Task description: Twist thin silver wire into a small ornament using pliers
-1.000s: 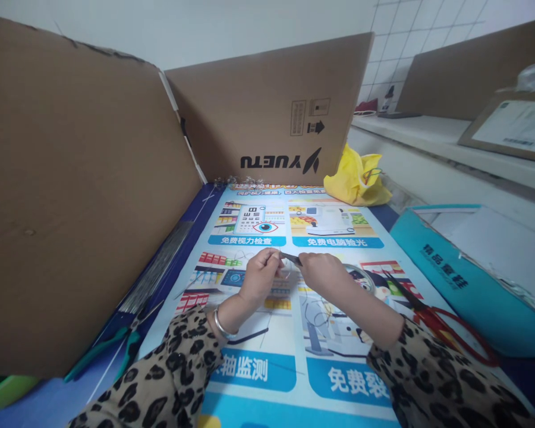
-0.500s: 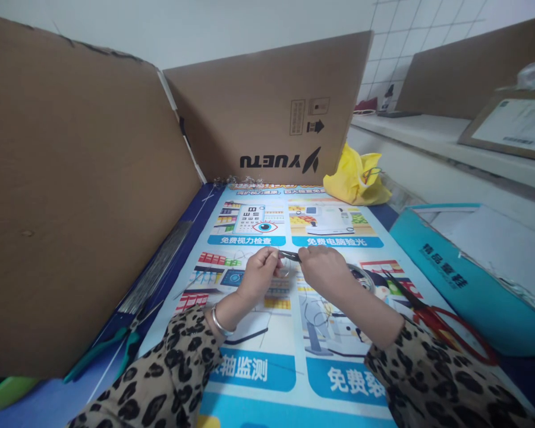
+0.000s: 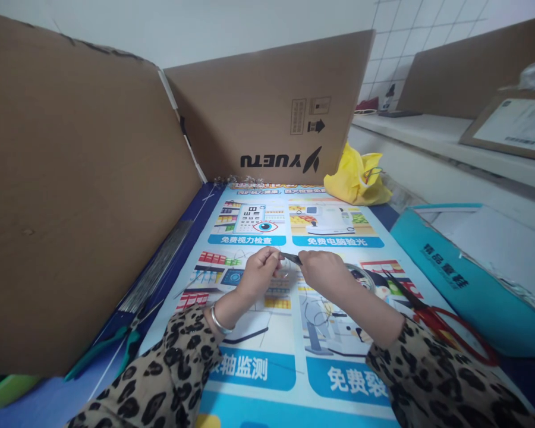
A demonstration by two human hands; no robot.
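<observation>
Over the middle of a printed poster (image 3: 249, 339), my left hand (image 3: 261, 273) pinches a thin, curved wire piece (image 3: 286, 270). My right hand (image 3: 325, 272) is wrapped round dark pliers (image 3: 292, 258), whose jaws point left and reach my left fingertips. The handles are hidden in my right palm. A round coil or dish (image 3: 363, 278) lies partly hidden behind my right wrist. Exactly where the jaws meet the wire is too small to tell.
Red-handled scissors (image 3: 441, 327) and a teal box (image 3: 463, 267) lie at the right. Teal-handled pliers (image 3: 127, 345) and a bundle of thin wires (image 3: 158, 267) are at the left. Cardboard panels (image 3: 267, 113) stand behind, near a yellow bag (image 3: 356, 178).
The pliers have turned slightly in my right hand and their jaws look narrower. Both hands stay in nearly the same place.
</observation>
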